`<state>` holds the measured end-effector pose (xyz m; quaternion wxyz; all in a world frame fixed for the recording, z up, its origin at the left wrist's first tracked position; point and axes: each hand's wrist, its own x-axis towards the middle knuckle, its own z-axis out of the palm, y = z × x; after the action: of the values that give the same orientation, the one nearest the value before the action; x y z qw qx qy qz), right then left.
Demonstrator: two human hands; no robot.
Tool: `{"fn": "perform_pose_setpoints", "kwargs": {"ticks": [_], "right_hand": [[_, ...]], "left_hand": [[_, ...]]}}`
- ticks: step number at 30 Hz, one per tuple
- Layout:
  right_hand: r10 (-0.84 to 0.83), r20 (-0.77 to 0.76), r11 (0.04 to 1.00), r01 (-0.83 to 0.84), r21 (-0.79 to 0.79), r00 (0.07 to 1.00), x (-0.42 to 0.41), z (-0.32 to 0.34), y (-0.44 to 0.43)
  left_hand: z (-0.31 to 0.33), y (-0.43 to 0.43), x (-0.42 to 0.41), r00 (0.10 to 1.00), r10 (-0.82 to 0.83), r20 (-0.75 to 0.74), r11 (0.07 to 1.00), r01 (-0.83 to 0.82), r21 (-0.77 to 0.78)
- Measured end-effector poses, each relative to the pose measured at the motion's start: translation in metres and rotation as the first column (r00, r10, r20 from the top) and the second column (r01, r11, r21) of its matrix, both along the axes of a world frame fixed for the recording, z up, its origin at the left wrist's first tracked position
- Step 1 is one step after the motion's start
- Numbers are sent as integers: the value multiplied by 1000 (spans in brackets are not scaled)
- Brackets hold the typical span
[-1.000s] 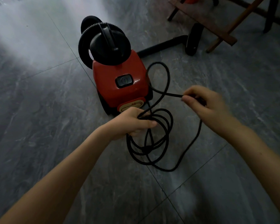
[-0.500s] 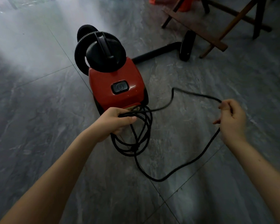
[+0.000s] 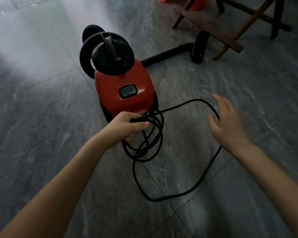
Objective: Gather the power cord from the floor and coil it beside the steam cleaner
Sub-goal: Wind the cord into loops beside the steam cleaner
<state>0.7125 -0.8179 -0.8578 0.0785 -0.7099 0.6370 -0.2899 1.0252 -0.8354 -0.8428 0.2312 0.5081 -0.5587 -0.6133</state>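
Note:
A red steam cleaner with a black cap and handle stands on the grey tiled floor. Just in front of it my left hand is closed around several loops of the black power cord. The loops hang from that hand to the floor. One long slack loop of cord runs from the bundle out to the right, down and back across the tiles. My right hand hovers over the far side of that loop, blurred, fingers spread, holding nothing.
A black hose with a floor nozzle lies behind the cleaner to the right. Wooden furniture legs and a crossbar stand at the upper right. Bare tiled floor spreads to the left and in front.
My right hand has let go of the cord, opened and shifted left. The released cord now lies in a wide loop on the floor. My left hand still grips the coil.

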Motion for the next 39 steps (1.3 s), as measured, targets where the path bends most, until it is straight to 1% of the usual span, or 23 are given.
{"fn": "perform_pose_setpoints", "kwargs": {"ticks": [1,2,3,5,7,9,11,12,13,14,15,16,17,19,21,25,26,28,31,32,35,37,39], "right_hand": [[129,-39,989,-132,-67,991,12,9,-1],[243,-122,965,-253,-69,962,22,16,-2],[313,-212,945,-326,-31,926,29,19,-4],[330,-316,941,-337,33,889,34,16,-5],[300,-313,949,-315,3,901,32,14,-5],[251,-321,963,-270,-15,913,25,8,-3],[145,-235,989,-150,-5,961,12,-2,-2],[81,-106,996,-77,36,991,6,-7,0],[13,104,992,-26,121,994,1,-11,2],[-71,352,974,-11,227,933,-1,-14,5],[-171,546,947,-15,320,820,0,-18,6],[-259,657,921,-24,389,708,4,-21,7],[-319,700,898,-34,439,639,10,-24,8],[-371,707,857,-71,510,603,23,-28,9],[-387,683,820,-108,563,619,32,-29,8],[-378,633,791,-120,600,675,37,-24,8],[-354,647,798,-143,585,675,38,-24,8],[-315,716,817,-205,538,624,41,-22,10],[-269,832,812,-350,467,484,47,-20,10],[-239,845,805,-389,448,479,48,-19,10],[-115,786,784,-430,448,608,59,-14,12],[-88,791,788,-444,427,606,66,-13,16],[-98,835,813,-440,380,541,69,-13,17]], "left_hand": [[2,0,-5,1000,-21,6,1000,21,-10],[5,0,-8,999,-40,5,999,40,-19],[7,0,-10,998,-55,-2,998,55,-26],[10,-1,-10,997,-78,-10,996,78,-46],[12,-1,-7,996,-93,10,993,93,-75],[10,0,-5,999,-47,-14,996,46,-77],[6,0,0,987,63,-149,997,-69,-35],[5,0,2,970,100,-223,994,-108,-25],[5,0,4,953,114,-281,992,-127,-27],[4,0,4,938,117,-326,991,-133,-29],[5,1,2,925,115,-363,991,-134,-27],[5,1,-1,910,111,-400,991,-131,-23],[5,1,-5,893,104,-438,992,-125,-19],[8,2,-14,860,92,-501,994,-113,-11],[13,1,-21,859,67,-507,995,-93,-26],[19,4,-27,942,0,-334,992,-43,-121],[19,4,-28,950,-6,-312,989,-39,-140],[19,4,-30,951,-7,-308,986,-44,-159],[20,4,-33,889,40,-456,997,-64,-36],[19,4,-34,864,62,-500,998,-65,13],[16,4,-40,802,82,-592,996,-42,81],[15,4,-43,758,69,-649,995,-2,104],[14,3,-45,758,35,-651,995,33,92]]}}
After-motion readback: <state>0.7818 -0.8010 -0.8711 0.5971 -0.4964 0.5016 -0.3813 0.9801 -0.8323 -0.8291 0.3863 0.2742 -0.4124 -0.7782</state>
